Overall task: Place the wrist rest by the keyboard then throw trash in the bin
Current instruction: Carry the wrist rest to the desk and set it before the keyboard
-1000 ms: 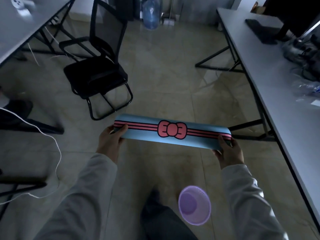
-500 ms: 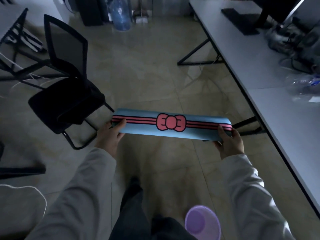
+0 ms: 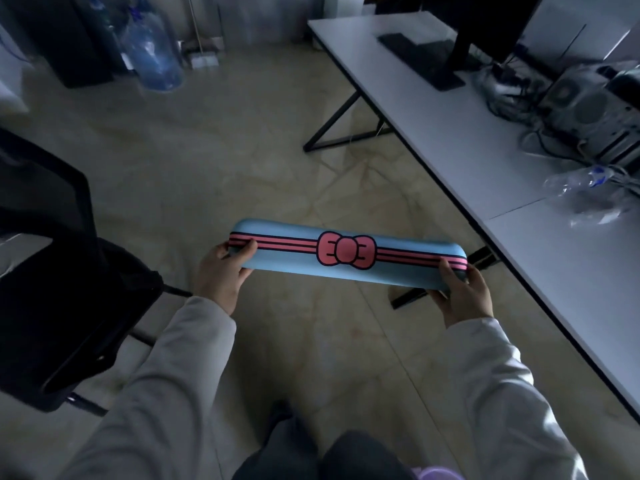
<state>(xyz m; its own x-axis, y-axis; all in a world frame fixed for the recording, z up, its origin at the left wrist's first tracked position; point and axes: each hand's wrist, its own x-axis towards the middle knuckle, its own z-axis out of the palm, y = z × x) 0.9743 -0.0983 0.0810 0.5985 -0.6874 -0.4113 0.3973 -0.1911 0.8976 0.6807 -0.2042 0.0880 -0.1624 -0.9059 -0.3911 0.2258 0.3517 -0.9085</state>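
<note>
A blue wrist rest point(image 3: 346, 252) with a pink bow is held level above the floor, gripped at its ends by the left hand point(image 3: 221, 271) and right hand point(image 3: 464, 289), left of the table point(image 3: 485, 161).

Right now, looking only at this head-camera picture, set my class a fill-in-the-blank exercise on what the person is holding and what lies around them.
1. The left hand and right hand hold the blue wrist rest by its two ____.
2. The shape printed at the middle of the wrist rest is a pink ____.
3. The black keyboard lies on the ____ to the person's right.
4. The crushed plastic bottle has a ____ cap.

Missing words: ends; bow; desk; blue
</note>
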